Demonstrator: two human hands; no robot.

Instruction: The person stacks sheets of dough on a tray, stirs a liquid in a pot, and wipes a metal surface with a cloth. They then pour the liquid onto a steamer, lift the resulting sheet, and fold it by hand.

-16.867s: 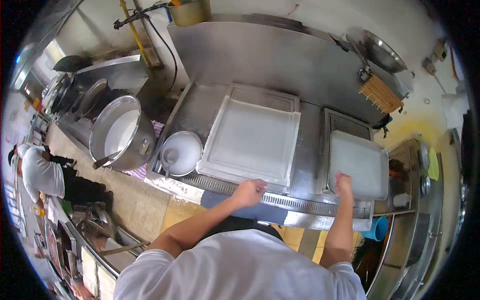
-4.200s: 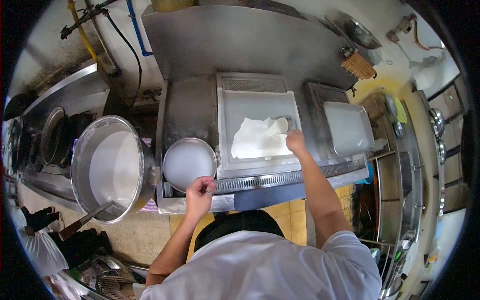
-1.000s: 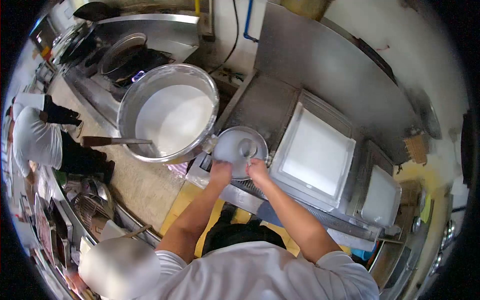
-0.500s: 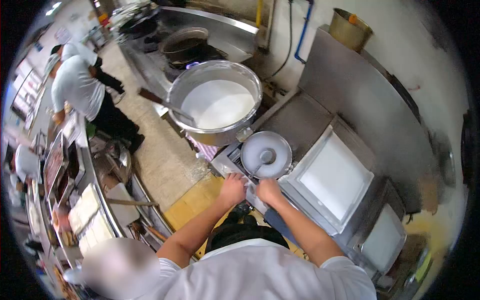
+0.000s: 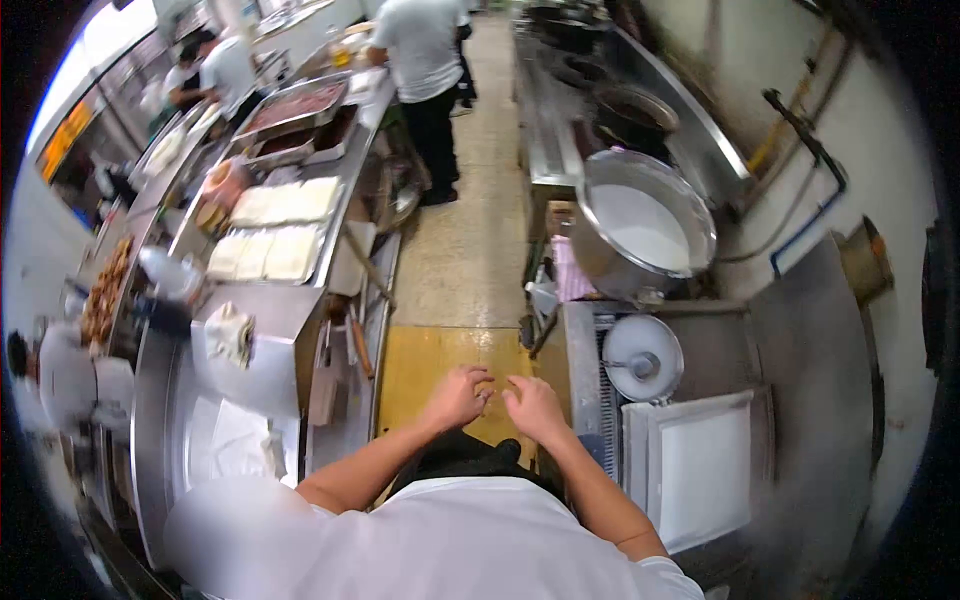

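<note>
My left hand (image 5: 460, 398) and my right hand (image 5: 535, 408) hang in front of my body above the yellow floor, a small gap between them. Their fingers are loosely bent and apart, and I see nothing held in either. Beside my right hand, on the metal counter, lies a round metal dish (image 5: 622, 345) with a round piece in its middle. Behind it stands a big metal pot (image 5: 600, 245) of white liquid. Closer to me is a rectangular tray (image 5: 638, 460) with a smooth white surface.
Along the left, a steel table carries trays of white slabs (image 5: 262, 253), dark-filled trays (image 5: 295, 107) and a crumpled white cloth (image 5: 230, 335). A wooden stick (image 5: 368, 262) juts into the aisle (image 5: 465, 230). A person (image 5: 425, 80) stands further down it; others work at left.
My view has swung left, toward the aisle. Both hands have come away from the counter edge by the round dish and now hover over the floor.
</note>
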